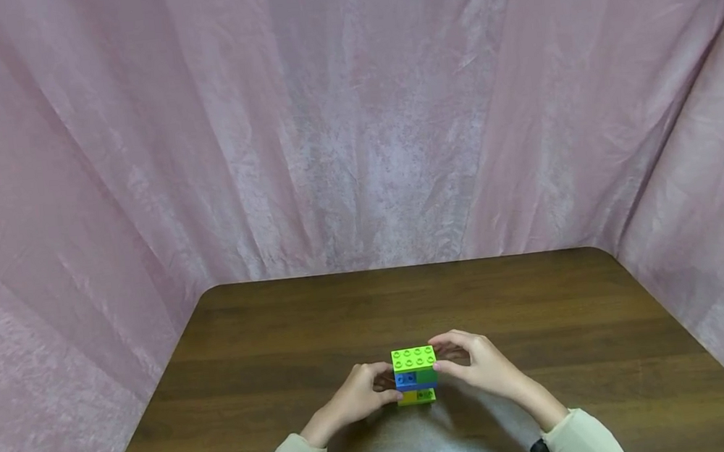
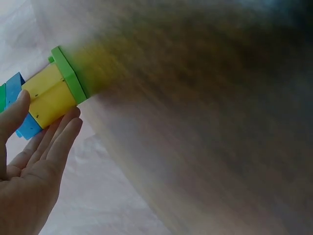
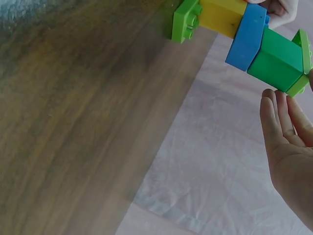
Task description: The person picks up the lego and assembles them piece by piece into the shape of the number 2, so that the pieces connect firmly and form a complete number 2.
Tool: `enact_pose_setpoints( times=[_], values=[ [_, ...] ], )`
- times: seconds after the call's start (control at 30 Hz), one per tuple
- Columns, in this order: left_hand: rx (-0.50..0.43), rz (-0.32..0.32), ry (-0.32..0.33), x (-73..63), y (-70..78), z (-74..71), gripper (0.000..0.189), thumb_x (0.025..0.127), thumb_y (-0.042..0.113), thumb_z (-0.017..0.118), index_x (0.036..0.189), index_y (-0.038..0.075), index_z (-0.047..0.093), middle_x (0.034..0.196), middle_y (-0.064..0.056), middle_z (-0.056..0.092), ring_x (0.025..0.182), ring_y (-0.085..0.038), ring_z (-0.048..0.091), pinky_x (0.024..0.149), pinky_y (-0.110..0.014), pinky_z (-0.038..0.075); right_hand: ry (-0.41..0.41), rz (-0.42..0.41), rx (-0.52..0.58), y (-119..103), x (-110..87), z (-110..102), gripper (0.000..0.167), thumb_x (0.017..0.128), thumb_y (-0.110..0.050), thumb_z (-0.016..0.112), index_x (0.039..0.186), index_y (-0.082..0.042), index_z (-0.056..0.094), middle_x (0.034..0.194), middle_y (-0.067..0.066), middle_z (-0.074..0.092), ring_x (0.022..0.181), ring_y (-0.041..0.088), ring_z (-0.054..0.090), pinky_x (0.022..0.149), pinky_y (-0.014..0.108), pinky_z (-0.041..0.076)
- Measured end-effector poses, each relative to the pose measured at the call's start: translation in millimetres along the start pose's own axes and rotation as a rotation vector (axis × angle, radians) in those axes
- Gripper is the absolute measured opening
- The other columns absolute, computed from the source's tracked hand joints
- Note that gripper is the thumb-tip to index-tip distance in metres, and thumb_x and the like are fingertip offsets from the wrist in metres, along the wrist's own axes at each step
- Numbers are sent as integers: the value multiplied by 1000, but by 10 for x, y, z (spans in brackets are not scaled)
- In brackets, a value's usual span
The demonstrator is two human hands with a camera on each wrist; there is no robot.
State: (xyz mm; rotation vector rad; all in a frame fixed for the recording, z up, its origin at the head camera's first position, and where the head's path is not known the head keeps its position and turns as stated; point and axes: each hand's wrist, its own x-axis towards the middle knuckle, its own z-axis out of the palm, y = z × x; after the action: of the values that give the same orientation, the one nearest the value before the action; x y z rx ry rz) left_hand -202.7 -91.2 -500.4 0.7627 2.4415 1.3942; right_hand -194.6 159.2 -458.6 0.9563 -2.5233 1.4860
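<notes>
A stack of toy building bricks stands upright near the table's front. Its lime green studded plate [image 1: 413, 358] tops a green brick [image 1: 426, 376] set on the right of a blue plate [image 1: 417, 387]. Below come a yellow brick [image 3: 222, 17] on the left and a lime green base plate [image 1: 417, 402]. My left hand [image 1: 360, 393] grips the lower stack from the left, thumb at the blue and yellow pieces, fingers behind. At the top right corner, my right hand [image 1: 480, 364] pinches the lime green top plate between thumb and fingers.
The brown wooden table [image 1: 269, 351] has rounded far corners. Pink curtains [image 1: 380, 144] hang behind it and along both sides. Blur covers much of the left wrist view.
</notes>
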Motion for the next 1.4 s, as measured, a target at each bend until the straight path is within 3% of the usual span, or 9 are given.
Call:
enact_pose_setpoints(
  times=[0.13, 0.5, 0.7, 0.97, 1.27, 1.4],
  values=[
    [1, 5, 8, 0, -23, -6, 29, 83, 6, 75, 108, -8, 65, 100, -21, 73, 90, -29, 72, 73, -18, 56, 6, 10, 29, 28, 13, 36, 31, 91, -10, 67, 115, 8, 62, 106, 21, 68, 94, 25, 70, 84, 25, 57],
    [22, -18, 28, -40, -52, -79, 31, 84, 9, 75, 109, -8, 65, 100, -20, 73, 89, -26, 71, 74, -25, 58, 21, 63, 52, 24, 65, 119, 29, 92, -11, 66, 115, 6, 62, 111, 21, 66, 95, 15, 68, 84, 23, 57],
    [22, -32, 68, -40, -11, -126, 33, 87, 13, 73, 111, -7, 64, 105, -21, 72, 96, -29, 70, 82, -38, 58, 64, 82, 58, -2, 108, 98, 28, 93, -11, 65, 114, 8, 62, 108, 23, 68, 96, 16, 68, 85, 22, 56],
    [-9, -55, 60, -78, 28, -145, 38, 88, 16, 72, 113, -10, 64, 106, -22, 72, 97, -30, 69, 83, -40, 58, 81, 139, 71, 34, 120, 86, 29, 94, -11, 62, 116, 8, 62, 109, 24, 69, 98, 18, 67, 85, 19, 55],
    [-41, -54, 65, -99, 33, -128, 36, 88, 20, 72, 111, -7, 66, 101, -17, 74, 92, -22, 70, 77, -28, 57, 84, 181, 104, 66, 144, 80, 30, 95, -14, 62, 116, 8, 63, 111, 24, 69, 95, 4, 66, 83, 16, 54],
    [-56, -59, 64, -127, 58, -119, 37, 89, 22, 72, 111, -7, 66, 101, -17, 74, 92, -22, 70, 78, -28, 57, 94, 182, 142, 75, 145, 82, 30, 95, -13, 62, 116, 8, 63, 112, 25, 68, 93, -2, 63, 83, 16, 53]
  ],
)
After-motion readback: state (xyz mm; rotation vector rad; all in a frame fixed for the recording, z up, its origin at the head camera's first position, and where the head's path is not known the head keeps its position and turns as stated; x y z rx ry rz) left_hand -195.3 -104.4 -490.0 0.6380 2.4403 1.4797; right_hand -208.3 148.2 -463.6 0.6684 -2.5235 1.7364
